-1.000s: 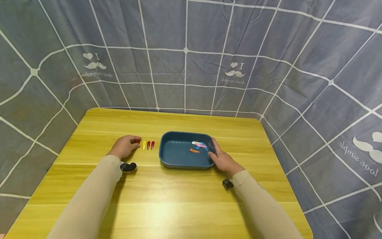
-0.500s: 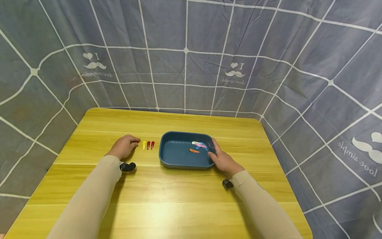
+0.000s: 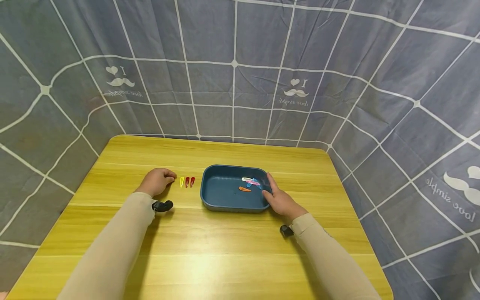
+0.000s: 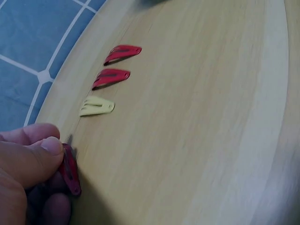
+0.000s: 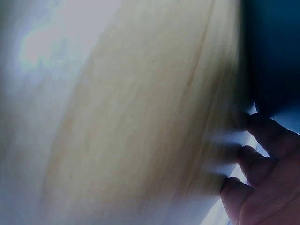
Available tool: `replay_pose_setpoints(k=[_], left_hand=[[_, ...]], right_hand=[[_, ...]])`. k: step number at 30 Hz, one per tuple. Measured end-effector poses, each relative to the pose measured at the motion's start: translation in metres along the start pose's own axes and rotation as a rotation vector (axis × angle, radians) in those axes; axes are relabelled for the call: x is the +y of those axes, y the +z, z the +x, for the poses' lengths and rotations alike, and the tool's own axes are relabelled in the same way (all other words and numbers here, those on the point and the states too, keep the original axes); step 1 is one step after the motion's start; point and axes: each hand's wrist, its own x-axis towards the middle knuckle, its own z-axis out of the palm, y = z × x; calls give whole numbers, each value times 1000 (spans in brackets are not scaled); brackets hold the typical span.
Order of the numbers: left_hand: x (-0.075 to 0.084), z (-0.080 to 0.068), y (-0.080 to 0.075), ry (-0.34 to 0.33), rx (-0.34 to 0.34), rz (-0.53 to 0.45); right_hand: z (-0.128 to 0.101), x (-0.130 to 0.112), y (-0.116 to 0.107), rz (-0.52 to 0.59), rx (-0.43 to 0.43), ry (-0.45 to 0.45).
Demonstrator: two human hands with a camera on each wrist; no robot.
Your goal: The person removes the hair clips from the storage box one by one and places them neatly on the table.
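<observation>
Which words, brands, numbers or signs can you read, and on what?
"I", mirrored, with heart and moustache signs: blue-grey, white-gridded fabric curtain, left and centre-right.
"love simple", mirrored: same curtain, left, centre-right and far right.
Small dark marking on the beige fabric right sleeve: too small to read.

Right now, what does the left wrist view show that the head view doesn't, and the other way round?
Only the left wrist view shows the red hair clip pinched in the left hand; from the head view it can't be seen.

Only the head view shows the right hand gripping the end of the blue tray, and inside it an orange clip, white clip, pink clip and some blue.

Both show the left hand, the yellow clip and two other red clips on the table, and the gridded curtain.
</observation>
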Motion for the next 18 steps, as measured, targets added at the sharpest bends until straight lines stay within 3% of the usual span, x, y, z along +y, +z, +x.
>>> replay_pose_setpoints(k=[6,12,18], left_hand=[[11,2,4,-16,-22,-48],[23,4,6,-10,-3,22],[21,3,6,-27,8,42]], right_hand=[[1,0,1,1,-1,6],[3,2,2,0,5,0],[4,1,2,9,8,2]])
